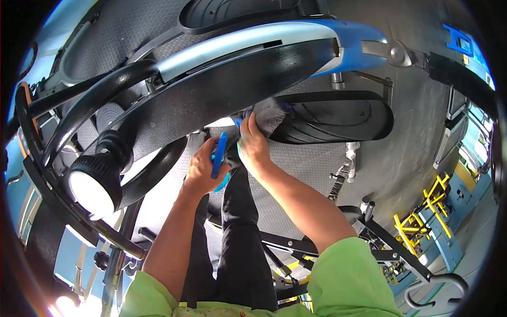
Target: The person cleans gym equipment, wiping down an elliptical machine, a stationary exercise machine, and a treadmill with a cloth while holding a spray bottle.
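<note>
Left hand, head view: thumb and fingers closed round a blue object.
Right hand: fingers upon the grey cloth; pinch cannot be told.
Grey cloth: at the right fingertips, overlapping the footplate end nearest them.
Sound handling: cloth flat beneath the fingers, blue object clear of the footplate.

I'm watching the left hand just off centre at nine o'clock, its fingers wrapping around a blue handle-like piece. Near the middle, the right hand is holding a grey cloth, which is overlapping the inner end of a black foot pedal at two o'clock. A blue-and-silver cover is arching across twelve. I'm also seeing yellow frames standing at four o'clock.
</note>
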Tool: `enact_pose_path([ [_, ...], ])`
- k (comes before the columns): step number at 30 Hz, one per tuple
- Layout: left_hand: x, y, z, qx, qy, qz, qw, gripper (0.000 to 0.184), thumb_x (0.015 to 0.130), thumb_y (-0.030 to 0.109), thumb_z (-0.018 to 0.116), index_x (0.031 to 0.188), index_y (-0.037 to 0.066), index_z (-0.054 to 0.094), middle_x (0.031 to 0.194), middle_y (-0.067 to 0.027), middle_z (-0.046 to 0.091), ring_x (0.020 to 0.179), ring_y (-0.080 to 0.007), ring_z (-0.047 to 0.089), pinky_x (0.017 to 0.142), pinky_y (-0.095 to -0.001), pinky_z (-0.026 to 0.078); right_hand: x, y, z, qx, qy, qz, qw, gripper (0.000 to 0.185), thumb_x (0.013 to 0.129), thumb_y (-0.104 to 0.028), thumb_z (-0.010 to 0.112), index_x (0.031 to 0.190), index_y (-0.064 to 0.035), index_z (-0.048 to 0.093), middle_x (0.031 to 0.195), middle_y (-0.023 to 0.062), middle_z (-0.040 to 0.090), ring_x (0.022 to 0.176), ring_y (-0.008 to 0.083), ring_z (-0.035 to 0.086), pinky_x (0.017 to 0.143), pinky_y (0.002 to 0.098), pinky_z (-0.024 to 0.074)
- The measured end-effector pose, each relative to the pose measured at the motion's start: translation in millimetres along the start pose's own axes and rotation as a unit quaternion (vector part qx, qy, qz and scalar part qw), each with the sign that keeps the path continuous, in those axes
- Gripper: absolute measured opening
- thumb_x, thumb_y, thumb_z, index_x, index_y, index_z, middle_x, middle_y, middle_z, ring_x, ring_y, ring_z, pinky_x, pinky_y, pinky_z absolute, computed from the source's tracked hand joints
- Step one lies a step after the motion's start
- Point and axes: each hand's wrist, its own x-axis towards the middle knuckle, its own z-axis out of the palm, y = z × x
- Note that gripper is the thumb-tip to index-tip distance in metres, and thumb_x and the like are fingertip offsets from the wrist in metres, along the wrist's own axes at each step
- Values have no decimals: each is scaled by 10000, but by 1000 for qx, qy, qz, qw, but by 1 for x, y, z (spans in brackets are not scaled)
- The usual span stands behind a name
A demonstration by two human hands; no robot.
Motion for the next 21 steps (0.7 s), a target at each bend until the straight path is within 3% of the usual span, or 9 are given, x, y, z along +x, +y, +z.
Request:
enact_pose_path([
  [2, -11, -20, 4, -14, 3, 9, 1000, 604, 729, 135, 685, 1286, 24, 480, 1090, -211, 626, 997, -391, 628, 879, -459, 509, -31, -13, 49, 88, 91, -43, 991, 303, 828, -228, 518, 884, -57, 761, 1140, 117, 699, 1311, 295, 474, 1213, 479, 151],
  [4, -16, -23, -2, -19, 2, 12, 1000, 576, 748, 135, 675, 1282, 26, 490, 1062, -203, 626, 957, -374, 639, 847, -456, 521, -54, -60, 127, 445, 172, 255, 841, 178, 735, -125, 562, 719, -15, 701, 920, 171, 687, 1034, 332, 611, 1103, 495, 313],
  [5, -17, -22, -6, -17, 0, 14, 1000, 576, 748, 135, 675, 1282, 26, 490, 1062, -203, 626, 957, -374, 639, 847, -456, 521, -84, -19, 80, 377, 19, 176, 909, 197, 717, -86, 561, 835, -1, 694, 891, 156, 660, 920, 349, 611, 1003, 473, 388],
  [7, -21, -19, -7, -11, -23, -5, 1000, 578, 751, 142, 670, 1287, 28, 487, 1056, -201, 624, 956, -372, 637, 850, -456, 520, -99, -21, 89, 321, 92, 257, 907, 230, 764, -102, 579, 950, -7, 672, 954, 173, 664, 872, 360, 622, 911, 502, 433],
  [9, -22, -14, -4, -1, -42, -3, 999, 594, 754, 152, 667, 1306, 34, 480, 1073, -203, 625, 972, -373, 636, 856, -451, 519, -98, -27, 110, 611, 64, 545, 571, 251, 876, -188, 554, 1030, -19, 660, 975, 157, 669, 884, 358, 618, 864, 557, 443],
  [12, -23, -3, -10, 29, -92, -33, 995, 619, 765, 147, 655, 1343, 38, 463, 1144, -193, 631, 995, -349, 655, 861, -429, 531, -73, -22, 70, 866, 177, 418, -210, 435, 1014, -379, 373, 1195, -35, 570, 1134, 112, 644, 1163, 325, 546, 985, 601, 407],
  [14, -20, 13, -15, -3, -122, -57, 991, 608, 772, 141, 647, 1342, 37, 465, 1174, -184, 629, 995, -325, 666, 858, -417, 537, -37, -38, 56, 837, 185, 267, -440, 513, 1033, -435, 258, 1343, -96, 487, 1353, 103, 548, 1303, 320, 448, 1085, 643, 280],
  [19, -15, 15, -18, 1, -147, -63, 987, 574, 790, 126, 642, 1334, 34, 483, 1040, -143, 681, 927, -263, 688, 803, -361, 542, -45, -4, 40, 741, 271, 271, -551, 545, 1024, -490, 273, 1388, -142, 481, 1423, 100, 489, 1315, 312, 447, 1075, 643, 307],
  [21, -15, 12, -15, 2, -124, -14, 992, 597, 785, 133, 662, 1347, 42, 482, 964, -160, 679, 866, -251, 678, 776, -364, 535, -90, 35, 59, 740, 370, 350, -439, 526, 1017, -469, 330, 1342, -93, 501, 1353, 125, 531, 1273, 285, 483, 1032, 548, 392],
])
